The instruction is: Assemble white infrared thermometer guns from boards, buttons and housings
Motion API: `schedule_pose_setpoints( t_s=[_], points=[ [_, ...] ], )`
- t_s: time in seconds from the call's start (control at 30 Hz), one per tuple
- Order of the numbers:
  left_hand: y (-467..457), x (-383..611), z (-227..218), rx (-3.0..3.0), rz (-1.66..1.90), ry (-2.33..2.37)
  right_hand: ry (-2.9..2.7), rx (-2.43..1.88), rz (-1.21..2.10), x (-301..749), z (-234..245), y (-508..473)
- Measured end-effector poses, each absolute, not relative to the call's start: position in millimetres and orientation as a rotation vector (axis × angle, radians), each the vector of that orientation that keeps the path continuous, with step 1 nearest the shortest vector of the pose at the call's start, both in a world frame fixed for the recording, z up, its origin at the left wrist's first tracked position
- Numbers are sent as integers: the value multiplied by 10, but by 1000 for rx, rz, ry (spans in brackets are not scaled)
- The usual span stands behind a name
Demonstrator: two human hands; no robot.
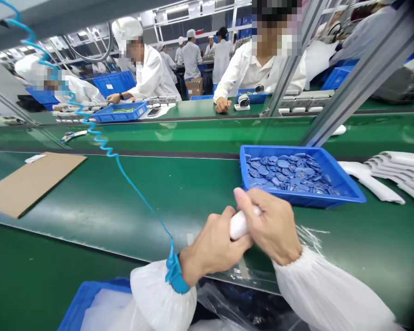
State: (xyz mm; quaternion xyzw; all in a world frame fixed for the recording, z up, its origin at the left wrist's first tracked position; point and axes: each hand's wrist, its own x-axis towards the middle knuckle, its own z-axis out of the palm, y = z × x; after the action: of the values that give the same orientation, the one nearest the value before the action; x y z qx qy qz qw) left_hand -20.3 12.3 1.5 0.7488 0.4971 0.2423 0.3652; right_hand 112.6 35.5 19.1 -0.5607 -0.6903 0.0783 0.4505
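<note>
Both my hands are wrapped round a white, smooth, rounded plastic part (239, 226), held above the near edge of the green bench; most of it is hidden by my fingers. My left hand (215, 243) grips it from the left, and a blue wrist strap (178, 272) with a coiled cord circles that wrist. From the right, my right hand (271, 223) closes over the other end, thumb raised. Just beyond my right hand stands a blue tray (345, 195) full of small blue oval pieces (283, 172).
White curved plastic shells (400, 170) lie right of the tray. A brown board (34, 181) rests at the left. The blue coiled cord (138, 191) crosses the bench. Metal posts (348, 87) rise at the right. Co-workers (152, 69) sit across the line. A blue bin (74, 305) is below left.
</note>
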Motion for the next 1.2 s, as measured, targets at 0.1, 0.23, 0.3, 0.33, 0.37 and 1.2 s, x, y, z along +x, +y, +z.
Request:
schedule_pose_setpoints(
  t_s=[0.1,0.23,0.3,0.33,0.37,1.2],
  points=[
    [66,-143,-70,2088,592,1393,-1717,-1402,172,1075,119,318],
    [48,-272,-13,1938,571,1400,-1900,-1410,247,1188,217,384],
    [85,-458,70,1904,529,1443,-1996,-1475,361,1398,328,558],
    [116,-557,110,1916,525,1472,-2037,-1547,371,1527,370,688],
    [153,-643,144,1945,534,1498,-2069,-1633,348,1656,391,841],
    [467,-271,403,1927,479,1395,-1972,-1146,643,1685,425,420]
  ],
)
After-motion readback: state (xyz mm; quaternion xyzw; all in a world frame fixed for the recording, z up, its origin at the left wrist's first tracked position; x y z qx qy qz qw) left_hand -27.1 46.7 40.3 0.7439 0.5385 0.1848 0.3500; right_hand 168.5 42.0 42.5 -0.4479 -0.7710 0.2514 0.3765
